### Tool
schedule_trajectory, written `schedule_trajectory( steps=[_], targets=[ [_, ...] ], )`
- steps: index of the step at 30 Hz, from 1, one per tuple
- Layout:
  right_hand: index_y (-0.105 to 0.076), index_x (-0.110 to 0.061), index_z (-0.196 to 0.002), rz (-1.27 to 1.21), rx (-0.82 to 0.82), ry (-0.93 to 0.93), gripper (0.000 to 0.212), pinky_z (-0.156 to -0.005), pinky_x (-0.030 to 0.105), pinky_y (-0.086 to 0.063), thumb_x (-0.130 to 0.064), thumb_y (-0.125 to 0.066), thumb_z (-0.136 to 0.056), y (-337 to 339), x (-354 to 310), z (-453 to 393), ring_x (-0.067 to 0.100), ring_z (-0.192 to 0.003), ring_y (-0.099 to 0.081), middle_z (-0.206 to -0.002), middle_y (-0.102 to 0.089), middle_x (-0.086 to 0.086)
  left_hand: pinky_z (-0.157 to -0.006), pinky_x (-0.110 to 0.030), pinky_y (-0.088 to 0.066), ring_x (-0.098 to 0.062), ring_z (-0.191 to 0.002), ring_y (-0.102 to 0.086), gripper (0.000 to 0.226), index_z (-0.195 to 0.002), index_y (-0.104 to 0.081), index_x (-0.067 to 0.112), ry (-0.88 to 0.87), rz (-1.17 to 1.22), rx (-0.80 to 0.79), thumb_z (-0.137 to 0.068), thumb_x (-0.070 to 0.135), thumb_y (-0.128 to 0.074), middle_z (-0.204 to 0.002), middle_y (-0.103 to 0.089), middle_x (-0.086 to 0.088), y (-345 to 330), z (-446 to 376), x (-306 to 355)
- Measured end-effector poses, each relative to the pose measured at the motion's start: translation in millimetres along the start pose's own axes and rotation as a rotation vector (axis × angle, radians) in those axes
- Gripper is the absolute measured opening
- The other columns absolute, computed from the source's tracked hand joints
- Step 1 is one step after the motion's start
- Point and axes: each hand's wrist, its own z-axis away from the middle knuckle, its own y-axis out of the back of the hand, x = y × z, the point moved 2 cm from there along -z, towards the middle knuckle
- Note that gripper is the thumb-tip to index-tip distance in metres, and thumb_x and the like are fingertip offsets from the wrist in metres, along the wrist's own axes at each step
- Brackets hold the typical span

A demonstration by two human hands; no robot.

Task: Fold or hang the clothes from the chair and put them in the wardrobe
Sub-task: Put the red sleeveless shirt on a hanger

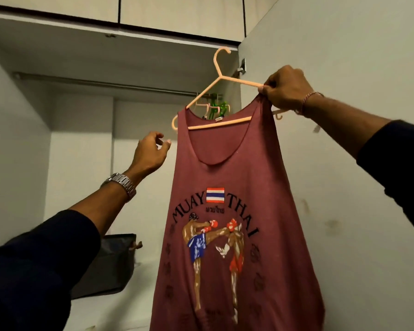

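Note:
A maroon tank top (234, 177) printed with two boxers and "MUAY THAI" hangs on a peach plastic hanger (221, 78), held up in front of the open wardrobe. My right hand (286, 88) pinches the hanger's right arm together with the top's right strap. The left strap sits over the hanger's left end. My left hand (151, 152) hovers just left of the top with fingers loosely curled, touching nothing. The hanger's hook points up, in front of and below the wardrobe's top edge, apart from the metal rail (101, 83).
Several empty peach and green hangers (215, 108) hang at the rail's right end behind the top. A dark fabric box (110, 263) stands on the wardrobe's white shelf (120, 306) at lower left. The open wardrobe door (344, 56) fills the right side.

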Motion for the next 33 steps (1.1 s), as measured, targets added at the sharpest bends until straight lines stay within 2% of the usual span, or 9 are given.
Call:
schedule_trajectory(
  steps=[4,6,8,11,16,24,29,33],
  targets=[
    [-0.071,-0.013,-0.112,0.021,0.12,0.022,0.024,-0.082,0.04,-0.055,-0.022,-0.073,-0.09,-32.9,-25.1,-44.4,0.032,-0.099,-0.063,-0.116,-0.066,0.016,-0.093,-0.044,-0.052,-0.027,-0.111,-0.06,0.051,-0.138,-0.053,0.008,-0.056,-0.08,-0.029,-0.099,0.04,-0.058,-0.125,-0.063,-0.011,-3.7,-39.1,-10.0],
    [-0.067,-0.016,-0.113,0.044,0.156,0.027,0.024,-0.081,0.039,-0.053,-0.018,-0.07,-0.09,-52.3,-35.6,-60.8,0.035,-0.107,-0.06,-0.122,-0.062,0.016,-0.093,-0.04,-0.051,-0.027,-0.113,-0.06,0.051,-0.14,-0.051,0.009,-0.099,-0.112,-0.04,-0.099,0.04,-0.057,-0.13,-0.062,-0.011,-9.1,-60.7,-14.6],
    [-0.067,-0.016,-0.112,0.082,0.167,0.023,0.022,-0.079,0.038,-0.051,-0.015,-0.069,-0.09,-71.2,-43.0,-73.5,0.036,-0.107,-0.06,-0.122,-0.061,0.017,-0.096,-0.04,-0.049,-0.028,-0.118,-0.058,0.053,-0.142,-0.049,0.01,-0.139,-0.149,-0.085,-0.099,0.039,-0.057,-0.135,-0.059,-0.012,-16.5,-80.4,-18.7],
    [-0.071,-0.014,-0.111,0.114,0.202,0.012,0.022,-0.084,0.038,-0.052,-0.011,-0.068,-0.09,-109.9,-49.4,-97.1,0.038,-0.107,-0.062,-0.12,-0.064,0.017,-0.102,-0.041,-0.047,-0.03,-0.126,-0.054,0.055,-0.145,-0.044,0.008,-0.196,-0.184,-0.142,-0.099,0.035,-0.058,-0.141,-0.055,-0.013,-27.4,-112.4,-37.2],
    [-0.073,-0.01,-0.111,0.153,0.198,-0.013,0.02,-0.088,0.041,-0.055,-0.008,-0.068,-0.092,-173.1,-43.7,-123.8,0.035,-0.104,-0.064,-0.115,-0.068,0.017,-0.1,-0.038,-0.047,-0.031,-0.125,-0.055,0.053,-0.142,-0.048,0.008,-0.273,-0.223,-0.187,-0.098,0.035,-0.06,-0.138,-0.057,-0.013,-49.6,-151.5,-76.4],
    [-0.076,-0.012,-0.101,0.216,0.145,-0.004,0.016,-0.078,0.037,-0.057,-0.007,-0.071,-0.086,-278.8,-25.2,-165.1,0.032,-0.095,-0.066,-0.102,-0.071,0.016,-0.106,-0.039,-0.042,-0.03,-0.131,-0.051,0.059,-0.147,-0.042,0.007,-0.299,-0.234,-0.205,-0.099,0.036,-0.059,-0.146,-0.051,-0.014,-99.5,-205.4,-143.7],
    [-0.075,-0.01,-0.106,0.253,0.121,-0.012,0.02,-0.07,0.034,-0.05,-0.01,-0.07,-0.087,-337.1,-14.3,-195.2,0.036,-0.089,-0.065,-0.102,-0.069,0.018,-0.109,-0.04,-0.041,-0.031,-0.134,-0.048,0.06,-0.147,-0.041,0.005,-0.328,-0.239,-0.182,-0.099,0.035,-0.058,-0.147,-0.049,-0.015,-130.1,-241.3,-162.6],
    [-0.071,-0.005,-0.109,0.239,0.107,-0.029,0.021,-0.069,0.035,-0.05,-0.009,-0.07,-0.088,-371.1,-3.3,-226.0,0.038,-0.09,-0.065,-0.105,-0.066,0.019,-0.109,-0.04,-0.041,-0.03,-0.135,-0.047,0.061,-0.148,-0.04,0.005,-0.336,-0.243,-0.194,-0.099,0.037,-0.059,-0.148,-0.048,-0.015,-154.8,-266.9,-169.3]
  ],
)
